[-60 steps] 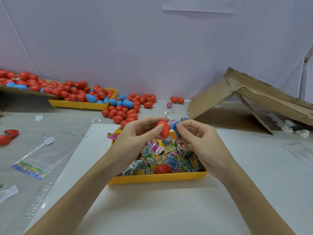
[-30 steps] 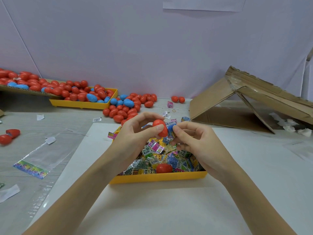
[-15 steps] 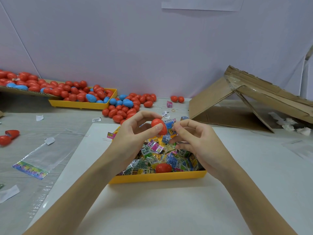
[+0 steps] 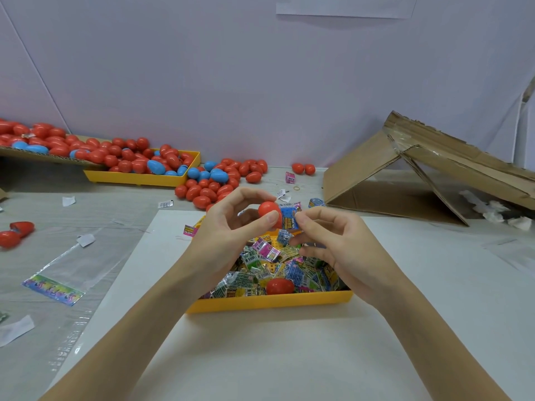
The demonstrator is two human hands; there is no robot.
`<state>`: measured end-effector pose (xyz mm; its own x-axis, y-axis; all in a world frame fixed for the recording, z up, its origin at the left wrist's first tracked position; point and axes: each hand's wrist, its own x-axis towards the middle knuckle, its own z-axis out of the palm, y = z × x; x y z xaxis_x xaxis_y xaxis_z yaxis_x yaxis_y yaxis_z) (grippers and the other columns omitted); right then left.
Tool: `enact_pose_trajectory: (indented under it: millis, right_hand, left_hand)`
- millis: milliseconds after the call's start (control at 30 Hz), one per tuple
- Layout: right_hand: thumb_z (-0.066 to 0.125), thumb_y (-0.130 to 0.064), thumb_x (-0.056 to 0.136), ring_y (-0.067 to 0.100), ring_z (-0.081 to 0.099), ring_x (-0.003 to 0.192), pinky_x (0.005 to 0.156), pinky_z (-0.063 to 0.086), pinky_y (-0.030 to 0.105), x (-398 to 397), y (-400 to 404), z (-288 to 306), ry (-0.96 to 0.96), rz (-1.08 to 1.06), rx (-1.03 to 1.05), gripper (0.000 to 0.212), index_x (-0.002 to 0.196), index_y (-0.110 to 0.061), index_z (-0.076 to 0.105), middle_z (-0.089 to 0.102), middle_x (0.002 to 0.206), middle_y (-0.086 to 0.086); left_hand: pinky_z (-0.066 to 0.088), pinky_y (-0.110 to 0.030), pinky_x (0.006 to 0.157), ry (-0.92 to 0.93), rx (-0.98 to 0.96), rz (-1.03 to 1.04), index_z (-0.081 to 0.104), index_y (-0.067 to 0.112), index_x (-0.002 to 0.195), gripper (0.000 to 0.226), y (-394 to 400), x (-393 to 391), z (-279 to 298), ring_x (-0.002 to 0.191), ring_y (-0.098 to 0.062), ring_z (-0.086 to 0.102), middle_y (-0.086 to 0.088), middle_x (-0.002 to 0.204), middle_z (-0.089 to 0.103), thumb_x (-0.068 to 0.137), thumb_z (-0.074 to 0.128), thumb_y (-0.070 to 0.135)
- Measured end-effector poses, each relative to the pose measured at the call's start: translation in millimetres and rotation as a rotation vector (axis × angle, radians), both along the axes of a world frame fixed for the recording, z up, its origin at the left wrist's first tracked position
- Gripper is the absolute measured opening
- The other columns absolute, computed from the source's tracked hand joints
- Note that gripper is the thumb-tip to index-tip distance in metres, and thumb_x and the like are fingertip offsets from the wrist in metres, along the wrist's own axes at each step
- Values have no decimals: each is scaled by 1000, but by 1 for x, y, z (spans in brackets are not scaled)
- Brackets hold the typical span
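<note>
My left hand (image 4: 228, 233) grips a red plastic egg half (image 4: 268, 211) between thumb and fingers, above the near yellow tray (image 4: 269, 303). My right hand (image 4: 333, 244) pinches a small blue packet (image 4: 289, 219) right against the egg half. The tray holds several small colourful packets (image 4: 260, 261) and a red egg (image 4: 279, 286) near its front wall.
A second yellow tray (image 4: 136, 178) at the back left holds red and blue eggs, and more eggs (image 4: 220, 180) spill over the table. A folded cardboard box (image 4: 419, 175) lies at the right. Clear plastic bags (image 4: 58, 273) and two red eggs (image 4: 14, 234) lie at the left.
Both hands have risen slightly over the tray. The right hand has brought the blue packet up against the red egg half.
</note>
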<state>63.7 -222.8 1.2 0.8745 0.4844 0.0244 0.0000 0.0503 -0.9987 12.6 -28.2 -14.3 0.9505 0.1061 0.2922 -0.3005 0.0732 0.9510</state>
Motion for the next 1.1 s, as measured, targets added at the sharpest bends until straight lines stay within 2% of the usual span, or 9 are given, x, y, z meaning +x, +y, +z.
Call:
enact_pose_trajectory:
  millis: [133,267,400,467,567,700,867,967,1100]
  right_hand:
    - [76,-39,80,20,77,92,76,61,24,0,1,-3,-8,2,-11,33,100,-13,80,79,98,6]
    - [80,-30,78,22,77,87,76,61,23,-2,3,-4,56,-14,92,29,97,-7,81,79,92,15]
    - [82,-25,76,28,78,92,75,62,25,-2,4,-1,104,-15,135,44,113,-4,71,79,98,16]
    - [79,-25,78,30,78,97,77,62,27,-3,2,0,120,22,145,41,114,-7,73,79,103,16]
    - [76,-27,83,29,77,101,81,62,28,-4,2,0,115,66,137,26,104,-13,81,79,107,14]
    - [79,-29,81,28,77,101,83,62,27,-3,1,-1,97,79,96,25,101,-14,82,79,106,13]
    - [84,-28,74,31,77,101,88,63,34,1,0,-3,141,68,65,42,110,-7,76,78,107,16]
    - [85,-27,74,30,76,103,88,62,33,2,0,-2,193,111,114,42,109,-7,76,78,109,18]
    - [80,-24,83,30,73,111,88,61,31,1,-1,-2,283,211,179,41,117,-3,73,75,117,21]
  left_hand:
    - [54,-20,86,-32,19,0,67,20,117,34,-1,-1,-1,100,-12,70,4,113,70,85,77,22]
    - [54,-26,90,-62,78,-19,68,23,124,38,-1,-2,-1,103,-16,68,3,116,67,87,77,20]
    - [57,-26,89,-97,134,-12,68,25,122,39,-1,-2,-1,101,-18,70,-1,113,68,85,79,17]
    - [57,-26,87,-122,174,-24,65,22,125,44,0,-2,0,100,-18,71,2,111,67,84,80,16]
    - [58,-25,88,-195,330,5,60,20,131,51,1,-1,0,104,-21,71,7,111,66,85,81,15]
    - [59,-27,91,-317,485,74,58,17,134,58,2,1,-3,104,-24,70,5,110,65,82,84,14]
    - [59,-22,88,-539,725,290,65,14,123,51,-2,0,-6,100,-9,70,-1,107,71,78,88,16]
    - [57,-23,88,-586,723,338,68,10,115,44,-2,0,-6,96,-11,69,0,106,71,78,89,21]
    - [59,-31,89,-528,572,286,68,13,110,37,-5,0,-7,99,-19,72,2,106,72,81,84,28]
